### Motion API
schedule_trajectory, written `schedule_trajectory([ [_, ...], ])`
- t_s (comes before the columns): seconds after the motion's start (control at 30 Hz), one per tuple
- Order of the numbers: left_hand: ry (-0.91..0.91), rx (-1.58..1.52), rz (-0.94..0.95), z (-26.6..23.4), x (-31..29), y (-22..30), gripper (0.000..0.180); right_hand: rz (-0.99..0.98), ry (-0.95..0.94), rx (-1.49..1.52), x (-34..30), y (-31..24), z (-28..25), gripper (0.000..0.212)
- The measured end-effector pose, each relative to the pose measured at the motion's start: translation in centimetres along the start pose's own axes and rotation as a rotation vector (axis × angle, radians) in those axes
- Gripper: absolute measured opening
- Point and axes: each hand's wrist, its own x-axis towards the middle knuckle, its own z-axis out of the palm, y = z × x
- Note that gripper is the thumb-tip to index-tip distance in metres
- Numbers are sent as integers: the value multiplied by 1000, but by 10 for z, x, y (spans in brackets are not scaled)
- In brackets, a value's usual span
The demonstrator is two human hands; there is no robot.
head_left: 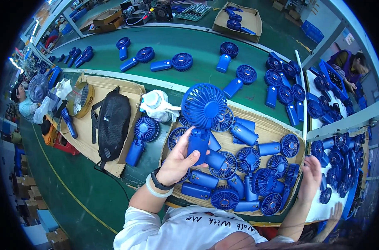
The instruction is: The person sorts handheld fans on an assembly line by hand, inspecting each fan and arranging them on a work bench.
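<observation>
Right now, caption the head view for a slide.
Left hand holding a blue fan over a cardboard tray of fans.

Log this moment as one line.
left hand: holds blue fan upright; right hand: by right rim of cardboard tray; tray: more blue fans

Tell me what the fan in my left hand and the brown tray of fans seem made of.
Held fan: probably hard moulded plastic, satin blue, judging by its thin, even ribs. Brown tray: likely cardboard, matte, judging by its tan, papery walls.
</observation>
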Motion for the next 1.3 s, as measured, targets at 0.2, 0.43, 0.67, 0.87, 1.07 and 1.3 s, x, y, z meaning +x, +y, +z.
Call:
schedule_trajectory([
  [0.2, -85, 521, 257, -4, -5, -14, 68, 93, -960, -6, -11, -20, 161, 54],
  [0.43, 200, 1030, 455, 4, -14, -10, 87, 267, -845, 409, -26, -14, 245, 47],
  [0.67, 56, 685, 333, -15, -21, -1, 73, 431, -824, 416, -11, -12, 260, 38],
  [0.87, 364, 622, 406, -59, -24, 4, 45, 313, -787, 288, 12, -3, 259, 39],
  [1.07, 513, 780, 464, -85, -19, 1, 38, 464, -696, 269, 45, -4, 264, 40],
  [1.3, 603, 1037, 465, -91, -20, 8, 37, 671, -757, 382, 134, -16, 283, 33],
])
